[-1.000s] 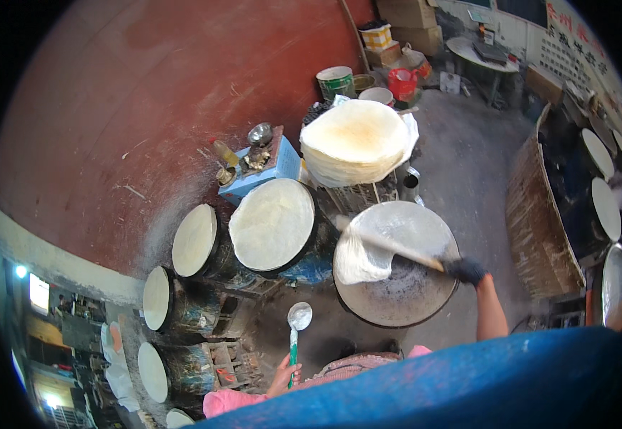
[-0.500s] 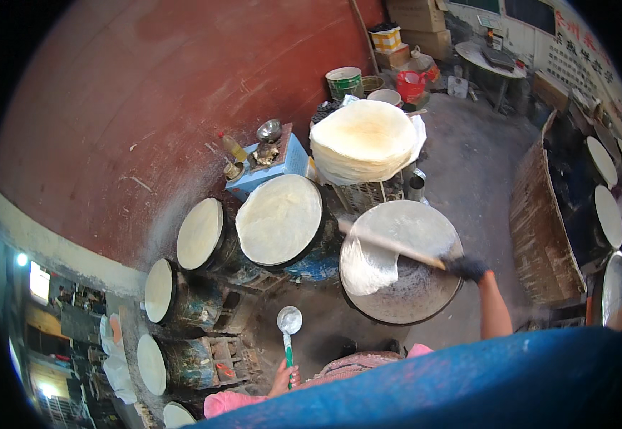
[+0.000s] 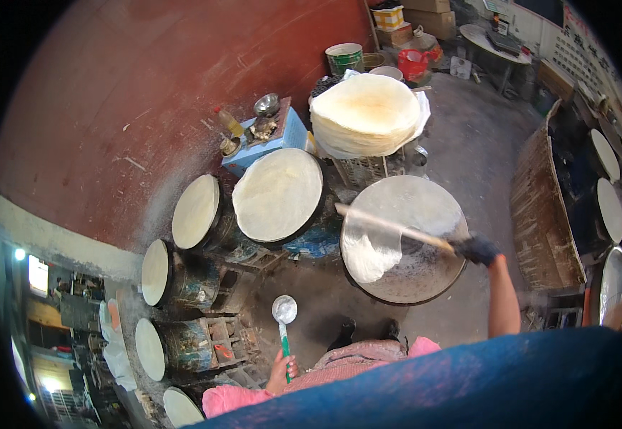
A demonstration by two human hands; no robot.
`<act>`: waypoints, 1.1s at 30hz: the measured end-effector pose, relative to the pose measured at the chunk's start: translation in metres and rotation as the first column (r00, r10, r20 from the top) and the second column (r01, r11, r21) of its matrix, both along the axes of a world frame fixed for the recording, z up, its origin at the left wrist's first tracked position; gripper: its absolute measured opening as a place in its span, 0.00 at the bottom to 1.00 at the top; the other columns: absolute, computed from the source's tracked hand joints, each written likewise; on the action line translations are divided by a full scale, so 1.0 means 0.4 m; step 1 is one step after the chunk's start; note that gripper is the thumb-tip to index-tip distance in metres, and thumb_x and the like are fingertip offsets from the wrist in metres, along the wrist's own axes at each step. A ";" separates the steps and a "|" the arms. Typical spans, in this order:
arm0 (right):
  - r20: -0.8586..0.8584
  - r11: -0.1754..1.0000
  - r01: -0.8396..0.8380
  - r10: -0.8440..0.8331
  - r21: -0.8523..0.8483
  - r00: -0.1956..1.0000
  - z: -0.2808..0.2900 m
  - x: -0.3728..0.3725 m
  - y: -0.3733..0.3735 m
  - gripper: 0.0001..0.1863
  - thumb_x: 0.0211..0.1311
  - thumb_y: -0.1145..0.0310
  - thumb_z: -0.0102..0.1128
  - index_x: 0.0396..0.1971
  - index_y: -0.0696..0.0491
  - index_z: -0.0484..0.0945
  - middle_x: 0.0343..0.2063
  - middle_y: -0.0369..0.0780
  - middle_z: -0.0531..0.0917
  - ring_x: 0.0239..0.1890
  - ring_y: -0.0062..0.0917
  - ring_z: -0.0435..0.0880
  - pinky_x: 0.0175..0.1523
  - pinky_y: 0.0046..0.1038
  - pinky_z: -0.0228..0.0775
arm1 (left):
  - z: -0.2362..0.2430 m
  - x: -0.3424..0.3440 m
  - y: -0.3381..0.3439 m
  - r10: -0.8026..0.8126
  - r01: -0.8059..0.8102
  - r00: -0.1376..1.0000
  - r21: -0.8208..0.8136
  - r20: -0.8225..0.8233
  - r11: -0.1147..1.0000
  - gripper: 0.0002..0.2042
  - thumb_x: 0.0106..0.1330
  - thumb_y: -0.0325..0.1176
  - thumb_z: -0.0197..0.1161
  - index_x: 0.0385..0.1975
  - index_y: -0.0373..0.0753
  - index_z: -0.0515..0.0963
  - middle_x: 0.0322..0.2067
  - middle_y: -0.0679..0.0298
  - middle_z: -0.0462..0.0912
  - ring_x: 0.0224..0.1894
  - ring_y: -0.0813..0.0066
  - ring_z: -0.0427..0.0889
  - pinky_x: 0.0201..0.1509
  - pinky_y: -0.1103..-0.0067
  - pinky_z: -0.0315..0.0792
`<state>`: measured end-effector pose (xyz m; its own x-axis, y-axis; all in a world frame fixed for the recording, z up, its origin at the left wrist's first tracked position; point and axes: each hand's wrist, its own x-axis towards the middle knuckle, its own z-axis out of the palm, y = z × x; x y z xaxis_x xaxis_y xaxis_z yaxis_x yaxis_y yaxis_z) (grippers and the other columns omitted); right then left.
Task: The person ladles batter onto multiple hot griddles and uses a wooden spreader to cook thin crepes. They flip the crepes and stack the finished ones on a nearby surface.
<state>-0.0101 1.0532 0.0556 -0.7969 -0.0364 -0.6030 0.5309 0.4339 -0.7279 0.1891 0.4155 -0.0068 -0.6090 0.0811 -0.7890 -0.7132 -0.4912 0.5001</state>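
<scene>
A large round griddle (image 3: pixel 425 286) lies in front of me, with white batter (image 3: pixel 369 259) thick on its left side and a thin pale coat over its far part. My right hand (image 3: pixel 477 250), in a dark glove, is closed on the handle of a long wooden spreader (image 3: pixel 418 234). The tool reaches leftward across the griddle, its far end at the left rim. My left hand (image 3: pixel 282 372), bare, grips the green handle of a ladle (image 3: pixel 285 310). The ladle's bowl, coated white, points away from me, apart from the griddle and over the floor.
A tall stack of thin round flatbreads (image 3: pixel 368 114) stands beyond the griddle. Several griddles on drums, one with a pale flatbread (image 3: pixel 279 194), curve along the left. A blue box (image 3: pixel 268 146) holds a bottle and a metal bowl. At right stands a worn upright board (image 3: pixel 548 207).
The spreader and my right hand have shifted only slightly over the griddle. My left hand still holds the ladle. The whole view has tilted, so the surroundings sit higher.
</scene>
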 end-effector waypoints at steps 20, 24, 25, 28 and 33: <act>-0.038 0.576 0.815 -0.818 -0.070 0.574 -0.255 0.757 -0.712 0.13 0.57 0.66 0.57 0.42 0.49 0.81 0.15 0.28 0.70 0.13 0.11 0.65 0.16 0.18 0.58 | 0.021 -0.096 -0.282 -0.351 0.351 0.935 -0.009 -0.045 0.936 0.21 0.58 0.21 0.52 0.50 0.50 0.62 0.15 0.71 0.64 0.10 0.85 0.61 0.08 0.86 0.54; -0.581 0.720 0.618 -0.368 0.316 0.726 -0.309 0.559 -0.963 0.18 0.56 0.51 0.56 0.39 0.47 0.81 0.32 0.47 0.81 0.33 0.43 0.80 0.38 0.41 0.70 | 0.065 -0.075 -0.321 -0.325 0.331 0.943 0.084 -0.073 0.940 0.23 0.59 0.21 0.52 0.54 0.52 0.61 0.17 0.70 0.63 0.11 0.85 0.60 0.10 0.87 0.55; -0.471 0.662 0.616 -0.419 0.428 0.777 -0.293 0.561 -0.979 0.18 0.56 0.51 0.55 0.39 0.47 0.81 0.31 0.48 0.81 0.33 0.44 0.80 0.37 0.42 0.70 | 0.078 -0.070 -0.330 -0.328 0.341 0.937 0.114 -0.118 0.933 0.24 0.59 0.21 0.52 0.54 0.53 0.61 0.17 0.70 0.63 0.11 0.85 0.60 0.10 0.87 0.55; -0.373 0.568 0.586 -0.455 0.578 0.809 -0.217 0.647 -0.944 0.17 0.57 0.52 0.54 0.40 0.46 0.80 0.25 0.51 0.80 0.30 0.43 0.80 0.32 0.43 0.69 | 0.102 -0.046 -0.357 -0.363 0.387 0.918 0.172 -0.159 0.906 0.24 0.60 0.21 0.52 0.55 0.53 0.60 0.17 0.70 0.63 0.11 0.85 0.60 0.09 0.86 0.55; -0.660 0.480 0.858 -0.587 0.184 0.469 -0.223 0.666 -0.964 0.16 0.57 0.55 0.56 0.39 0.48 0.81 0.31 0.47 0.82 0.34 0.38 0.82 0.38 0.34 0.71 | 0.107 -0.012 -0.364 -0.357 0.377 0.925 0.224 -0.128 0.899 0.21 0.62 0.22 0.51 0.52 0.54 0.63 0.16 0.71 0.61 0.10 0.85 0.60 0.09 0.87 0.56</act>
<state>0.2564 0.6678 -0.0337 -0.5311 0.8436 0.0799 0.4696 0.3715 -0.8009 0.1841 0.2700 0.0361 -0.5607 0.4915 -0.6664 -0.8278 -0.3148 0.4644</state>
